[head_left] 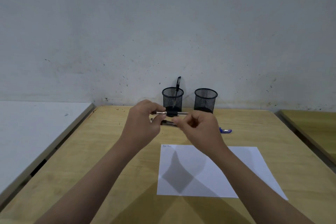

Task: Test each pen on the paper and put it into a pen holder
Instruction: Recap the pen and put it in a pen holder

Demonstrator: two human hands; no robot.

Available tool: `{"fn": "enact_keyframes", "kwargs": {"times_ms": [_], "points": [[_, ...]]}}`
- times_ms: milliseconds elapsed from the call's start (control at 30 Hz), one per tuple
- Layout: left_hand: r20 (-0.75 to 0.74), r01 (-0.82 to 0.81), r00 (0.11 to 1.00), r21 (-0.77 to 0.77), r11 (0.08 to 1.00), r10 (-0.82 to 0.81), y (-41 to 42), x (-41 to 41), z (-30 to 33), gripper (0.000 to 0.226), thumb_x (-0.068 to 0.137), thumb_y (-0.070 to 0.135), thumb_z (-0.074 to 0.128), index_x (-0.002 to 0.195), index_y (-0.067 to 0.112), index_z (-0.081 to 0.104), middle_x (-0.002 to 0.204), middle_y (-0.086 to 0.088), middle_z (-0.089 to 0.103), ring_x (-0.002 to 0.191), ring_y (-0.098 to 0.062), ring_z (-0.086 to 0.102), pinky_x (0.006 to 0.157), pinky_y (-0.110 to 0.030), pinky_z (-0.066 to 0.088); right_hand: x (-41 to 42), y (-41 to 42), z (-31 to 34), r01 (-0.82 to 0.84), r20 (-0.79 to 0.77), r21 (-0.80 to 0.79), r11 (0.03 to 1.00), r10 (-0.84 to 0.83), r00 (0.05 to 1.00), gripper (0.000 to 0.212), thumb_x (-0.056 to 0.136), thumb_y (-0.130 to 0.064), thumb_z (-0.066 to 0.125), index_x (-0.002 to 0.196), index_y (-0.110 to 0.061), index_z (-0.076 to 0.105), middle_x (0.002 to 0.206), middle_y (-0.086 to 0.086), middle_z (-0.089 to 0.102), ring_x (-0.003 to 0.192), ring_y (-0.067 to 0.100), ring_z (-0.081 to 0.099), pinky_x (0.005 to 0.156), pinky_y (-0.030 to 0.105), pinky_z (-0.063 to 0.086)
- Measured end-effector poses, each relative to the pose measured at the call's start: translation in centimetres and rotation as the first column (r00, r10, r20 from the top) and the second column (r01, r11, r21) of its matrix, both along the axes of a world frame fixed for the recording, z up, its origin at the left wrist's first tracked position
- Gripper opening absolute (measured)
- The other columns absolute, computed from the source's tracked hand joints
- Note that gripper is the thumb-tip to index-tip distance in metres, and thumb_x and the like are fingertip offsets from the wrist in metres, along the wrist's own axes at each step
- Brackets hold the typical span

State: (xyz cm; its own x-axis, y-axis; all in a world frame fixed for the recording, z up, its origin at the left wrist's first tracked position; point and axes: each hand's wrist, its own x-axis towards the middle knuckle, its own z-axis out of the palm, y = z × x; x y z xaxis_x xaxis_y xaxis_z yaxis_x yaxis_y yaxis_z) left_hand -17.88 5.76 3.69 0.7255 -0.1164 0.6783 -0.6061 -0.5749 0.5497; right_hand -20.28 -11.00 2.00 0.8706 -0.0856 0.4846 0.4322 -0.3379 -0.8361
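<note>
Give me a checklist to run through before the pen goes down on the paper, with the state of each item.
1. Pen held: ok. The left hand pinches one end and it lies level in front of the holders.
2. Right hand on the pen: cannot tell; its fingers are curled just below it.
3. Cap off: cannot tell, a dark piece sits mid-barrel.
4. Paper free to write on: ok, only small marks at its top left corner.
5. Holders ready: ok. The left holder has one pen, the right holder looks empty.
6. More pens waiting: ok, some lie on the table under the hands.
</note>
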Motion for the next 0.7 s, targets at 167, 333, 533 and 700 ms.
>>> {"fn": "enact_keyframes", "kwargs": {"times_ms": [167, 333, 533, 700], "points": [[-0.080, 0.046, 0.996, -0.012, 0.999, -0.047, -0.1, 0.6, 0.3, 0.015, 0.073, 0.007, 0.074, 0.083, 0.018, 0.071, 0.080, 0.004, 0.068, 0.078, -0.007, 0.060, 0.068, -0.005, 0.040, 2.5, -1.7, -0.2, 0.148, 0.387, -0.424, 0.894, 0.031, 0.922, 0.024, 0.068, -0.026, 0.078, 0.088, -0.014, 0.069, 0.089, -0.004, 0.070, 0.084, 0.009, 0.057, 0.077, 0.022, 0.044], [-0.165, 0.109, 0.978, -0.108, 0.988, -0.126, -0.3, 1.9, 0.4, 0.021, 0.074, 0.013, 0.075, 0.093, 0.022, 0.071, 0.082, 0.008, 0.069, 0.076, -0.004, 0.061, 0.067, -0.008, 0.042, 4.0, -2.1, -0.3, 0.110, 0.388, -0.452, 0.885, 0.084, 0.918, 0.022, 0.072, -0.017, 0.074, 0.094, -0.014, 0.070, 0.079, -0.002, 0.071, 0.072, 0.007, 0.060, 0.064, 0.032, 0.051], [-0.118, 0.016, 0.993, -0.079, 0.997, -0.025, -0.8, 5.6, -1.0, 0.037, 0.077, 0.023, 0.073, 0.113, 0.021, 0.062, 0.099, 0.006, 0.065, 0.091, -0.004, 0.058, 0.081, -0.011, 0.042, 7.5, -3.5, 1.5, 0.081, 0.282, -0.245, 0.966, -0.009, 0.959, 0.061, 0.077, -0.009, 0.074, 0.130, -0.025, 0.047, 0.078, 0.001, 0.066, 0.066, 0.010, 0.066, 0.066, 0.024, 0.056], [-0.223, -0.079, 0.970, 0.089, 0.993, 0.097, -2.1, 11.1, -2.8, 0.052, 0.082, 0.035, 0.066, 0.127, 0.012, 0.052, 0.124, -0.008, 0.055, 0.117, -0.023, 0.049, 0.097, -0.033, 0.040, 12.8, -4.5, 4.4, 0.200, 0.224, -0.044, 0.979, -0.186, 0.957, 0.061, 0.079, -0.015, 0.074, 0.129, -0.024, 0.041, 0.080, 0.004, 0.066, 0.058, 0.012, 0.067, 0.056, 0.025, 0.056]]}}
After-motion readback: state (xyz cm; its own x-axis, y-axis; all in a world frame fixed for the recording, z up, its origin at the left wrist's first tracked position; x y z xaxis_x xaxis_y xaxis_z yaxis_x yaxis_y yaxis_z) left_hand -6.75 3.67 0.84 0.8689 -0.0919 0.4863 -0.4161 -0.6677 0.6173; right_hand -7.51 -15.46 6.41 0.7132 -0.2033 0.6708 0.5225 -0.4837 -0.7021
